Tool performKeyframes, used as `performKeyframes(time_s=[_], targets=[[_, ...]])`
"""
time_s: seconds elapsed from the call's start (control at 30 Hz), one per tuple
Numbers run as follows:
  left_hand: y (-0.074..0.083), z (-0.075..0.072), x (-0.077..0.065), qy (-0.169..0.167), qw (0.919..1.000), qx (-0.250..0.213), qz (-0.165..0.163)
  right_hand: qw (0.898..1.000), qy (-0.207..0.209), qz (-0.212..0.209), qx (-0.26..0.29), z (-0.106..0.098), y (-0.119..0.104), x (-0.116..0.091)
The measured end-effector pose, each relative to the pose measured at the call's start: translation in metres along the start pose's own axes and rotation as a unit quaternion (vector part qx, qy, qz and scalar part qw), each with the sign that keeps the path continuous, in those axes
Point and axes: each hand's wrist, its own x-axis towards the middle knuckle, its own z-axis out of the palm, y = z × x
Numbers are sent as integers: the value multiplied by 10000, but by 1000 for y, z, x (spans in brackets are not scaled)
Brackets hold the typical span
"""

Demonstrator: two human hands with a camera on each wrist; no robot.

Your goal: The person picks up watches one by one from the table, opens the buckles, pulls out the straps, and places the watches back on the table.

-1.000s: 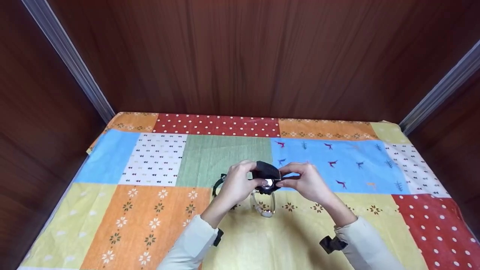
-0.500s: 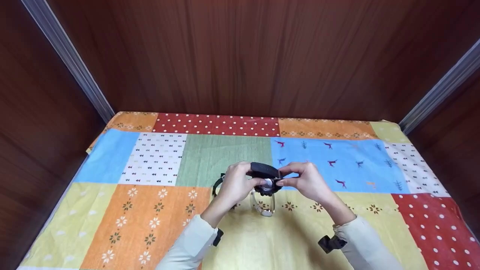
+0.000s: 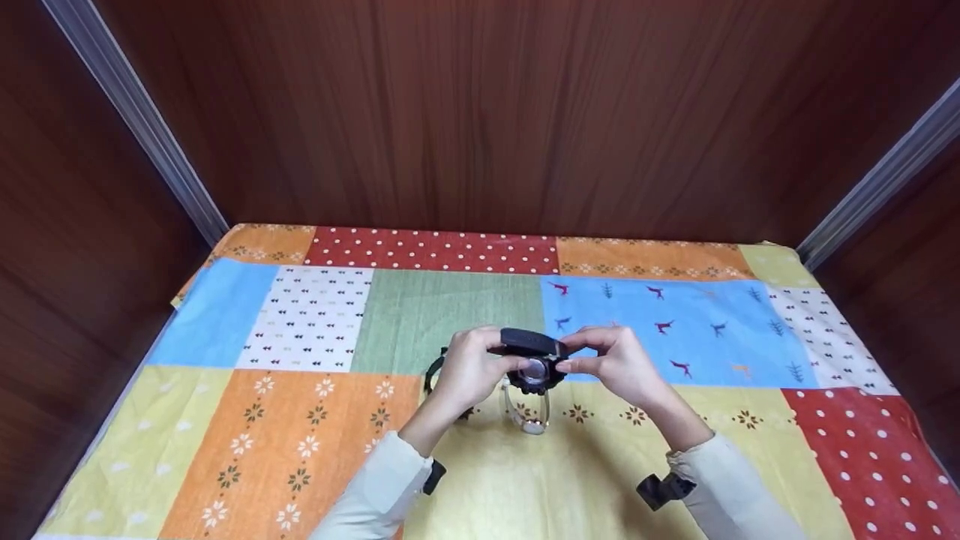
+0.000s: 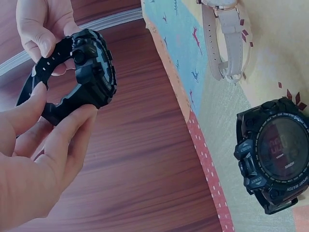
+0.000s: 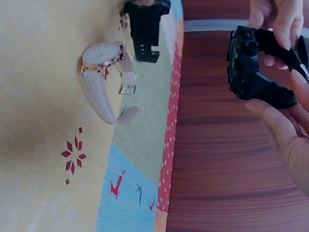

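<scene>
A black sport wristwatch [image 3: 527,343] is held above the table between both hands, its strap curved into a loop. My left hand [image 3: 471,371] pinches one side of it, with the thumb near the case. On the other side, my right hand [image 3: 621,367] pinches the strap between thumb and fingers. The case of this wristwatch [image 4: 96,67] faces right in the left wrist view, away from the fingers. Part of the strap is hidden behind the fingers in the right wrist view.
A watch with a pale strap and rose-gold case [image 5: 101,54] stands on the patchwork tablecloth [image 3: 300,420] below the hands. To its left is a black digital watch [image 4: 282,147], partly hidden by my left arm in the head view. Brown wood-grain panels [image 3: 480,112] enclose the table.
The held wristwatch has tilted, so its strap lies flatter and more of its round case shows. Both hands keep hold of it and have shifted only slightly. The other watches have stayed put.
</scene>
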Motion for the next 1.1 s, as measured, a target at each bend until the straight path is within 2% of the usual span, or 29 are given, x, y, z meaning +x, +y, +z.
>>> performKeyframes(time_s=[0.1,0.17,0.33,0.4,0.67,0.9,1.1], targets=[[-1,0,0,63,9999,12,98,9999,12,-32,103,0,1,0],[-1,0,0,87,9999,-12,149,9999,18,-8,145,0,-6,-1],[-2,-1,-1,119,9999,16,103,9992,47,124,390,-2,-9,-2],[-2,-2,-1,132,9999,17,81,9984,70,140,538,-2,-2,-2],[-3,-3,-2,127,9997,-171,76,9951,138,325,928,-2,1,-4],[-4,-3,-2,123,9996,-228,73,9945,325,398,918,-3,5,-5],[-4,-4,-2,126,9994,-275,148,9922,407,387,1110,-3,6,-7]])
